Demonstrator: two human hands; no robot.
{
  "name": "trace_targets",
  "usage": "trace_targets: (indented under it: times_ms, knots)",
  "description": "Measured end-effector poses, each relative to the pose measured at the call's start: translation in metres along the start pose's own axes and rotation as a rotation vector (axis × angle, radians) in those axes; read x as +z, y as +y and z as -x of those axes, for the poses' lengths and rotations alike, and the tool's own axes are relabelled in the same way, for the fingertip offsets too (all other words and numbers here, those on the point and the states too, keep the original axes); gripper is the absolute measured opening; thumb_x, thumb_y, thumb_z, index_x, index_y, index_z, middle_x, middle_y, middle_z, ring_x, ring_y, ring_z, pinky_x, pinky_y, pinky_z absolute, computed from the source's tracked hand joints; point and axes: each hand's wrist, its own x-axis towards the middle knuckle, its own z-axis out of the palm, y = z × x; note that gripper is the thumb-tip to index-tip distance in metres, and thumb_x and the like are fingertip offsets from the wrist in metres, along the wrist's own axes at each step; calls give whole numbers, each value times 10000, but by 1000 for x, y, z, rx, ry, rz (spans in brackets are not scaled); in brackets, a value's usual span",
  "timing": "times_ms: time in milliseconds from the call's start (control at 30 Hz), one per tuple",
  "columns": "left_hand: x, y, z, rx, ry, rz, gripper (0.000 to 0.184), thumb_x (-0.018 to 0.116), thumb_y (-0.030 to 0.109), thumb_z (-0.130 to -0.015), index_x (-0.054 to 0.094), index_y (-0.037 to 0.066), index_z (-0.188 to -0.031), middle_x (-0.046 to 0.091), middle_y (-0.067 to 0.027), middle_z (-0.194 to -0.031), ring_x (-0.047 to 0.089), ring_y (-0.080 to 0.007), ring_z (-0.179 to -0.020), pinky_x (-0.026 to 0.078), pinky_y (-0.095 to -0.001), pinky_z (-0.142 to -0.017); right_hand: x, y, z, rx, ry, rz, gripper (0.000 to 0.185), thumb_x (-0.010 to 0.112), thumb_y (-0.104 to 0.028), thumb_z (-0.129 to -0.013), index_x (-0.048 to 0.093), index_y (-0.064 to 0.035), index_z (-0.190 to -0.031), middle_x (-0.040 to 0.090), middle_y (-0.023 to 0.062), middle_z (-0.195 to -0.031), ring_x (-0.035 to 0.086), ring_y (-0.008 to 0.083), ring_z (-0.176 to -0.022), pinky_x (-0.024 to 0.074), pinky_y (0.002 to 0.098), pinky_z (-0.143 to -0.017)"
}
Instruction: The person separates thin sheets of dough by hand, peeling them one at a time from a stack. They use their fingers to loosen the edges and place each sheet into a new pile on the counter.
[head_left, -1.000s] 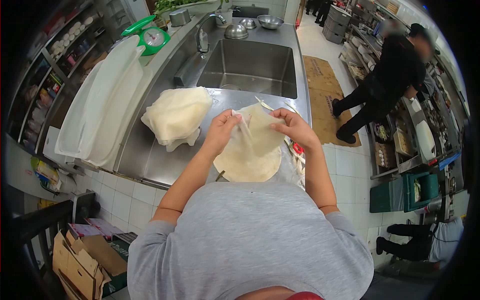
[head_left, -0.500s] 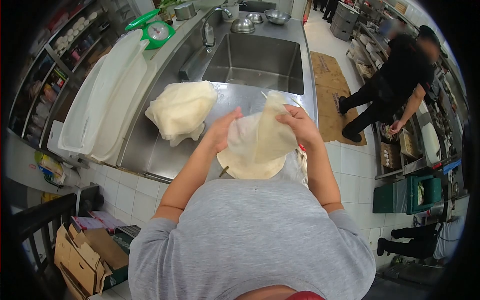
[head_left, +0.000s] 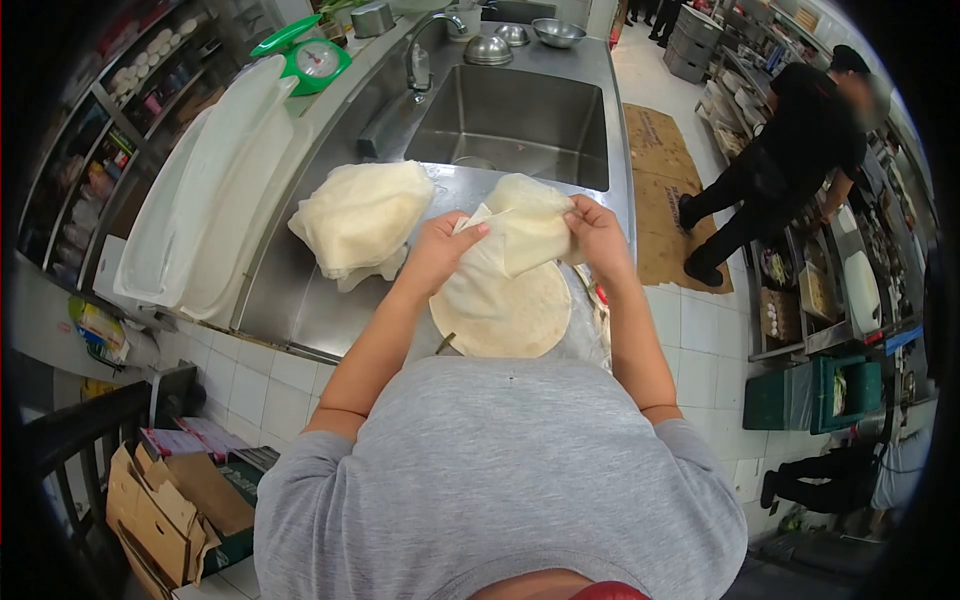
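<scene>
My left hand (head_left: pixel 440 250) pinches the left edge of a thin, pale spring roll wrapper (head_left: pixel 530 225), its thumb and fingers closed together. At the other side, my right hand (head_left: pixel 598 238) grips the same wrapper's right edge. The sheet hangs folded and crumpled between them. Below it lies a stack of round wrappers (head_left: pixel 505 320) on the steel counter, with a small dark green strip (head_left: pixel 446 343) at its left edge. To the left of my hands sits a loose, draped heap of wrappers (head_left: pixel 362 222).
A deep sink (head_left: pixel 510 125) with a tap (head_left: pixel 415 60) lies beyond the wrappers. Metal bowls (head_left: pixel 488 50) stand behind it. Long white plastic tubs (head_left: pixel 200 200) and a green scale (head_left: pixel 312 62) are on the left. A person in black (head_left: pixel 800 150) stands at right.
The wrapper has been lifted and turned between my hands, uncovering more of the round stack. My left hand has moved slightly right and now pinches its edge. The person in black has shifted.
</scene>
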Motion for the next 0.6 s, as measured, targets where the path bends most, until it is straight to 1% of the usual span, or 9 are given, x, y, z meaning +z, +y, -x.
trace_targets:
  times_ms: [33,133,233,333,433,500,533,600]
  knots:
    - [-3,2,1,-4,7,-17,153,658,181,-849,633,31,-868,652,-28,-815,592,-84,-698,472,-232,-632,-2,-2,-1,-4,21,-41,211,459,-48,-920,589,22,-1070,637,44,-940,574,113,-846,447,236,-779]
    - [-9,5,1,-26,-14,-13,157,666,186,-844,641,30,-849,647,-18,-789,587,-84,-672,468,-226,-612,-6,-14,1,-13,-6,-145,183,537,-77,-900,583,11,-1054,634,31,-902,573,91,-818,450,230,-763]
    - [-3,10,4,-102,-88,-47,160,662,183,-847,645,29,-888,647,-17,-800,584,-81,-677,464,-213,-624,7,-35,12,35,-78,-27,242,613,-112,-867,576,19,-1067,634,48,-929,587,103,-858,465,239,-769]
    - [2,-15,-9,-100,-123,38,341,675,236,-838,590,17,-1084,628,-63,-969,583,-118,-874,457,-265,-769,12,-26,7,50,-141,66,294,632,-116,-852,554,20,-1102,636,92,-993,611,134,-857,488,254,-727]
    - [8,-55,-22,51,125,-23,614,629,433,-844,434,38,-1272,529,-154,-1219,530,-210,-1077,431,-408,-861,14,-21,-4,33,-25,-152,313,616,-124,-868,526,12,-1135,624,90,-1014,611,142,-874,502,278,-747]
    - [2,-93,-27,-154,197,196,742,555,562,-833,355,47,-1329,448,-194,-1300,454,-271,-1180,378,-451,-922,17,-28,-4,6,34,-344,310,594,-123,-883,510,3,-1154,615,86,-1027,607,154,-905,504,297,-779]
    - [3,-98,-22,-258,231,305,808,518,626,-827,315,51,-1358,408,-214,-1340,416,-301,-1232,352,-473,-952,18,-30,-4,-7,64,-441,309,583,-123,-890,502,-2,-1163,611,84,-1033,605,160,-921,505,307,-795]
    - [11,-104,-6,-567,144,674,920,498,717,-764,327,25,-1346,414,-224,-1325,398,-314,-1242,292,-475,-1009,20,-29,-4,-32,57,-578,300,562,-115,-901,491,-9,-1173,597,83,-1059,596,177,-956,498,327,-830]
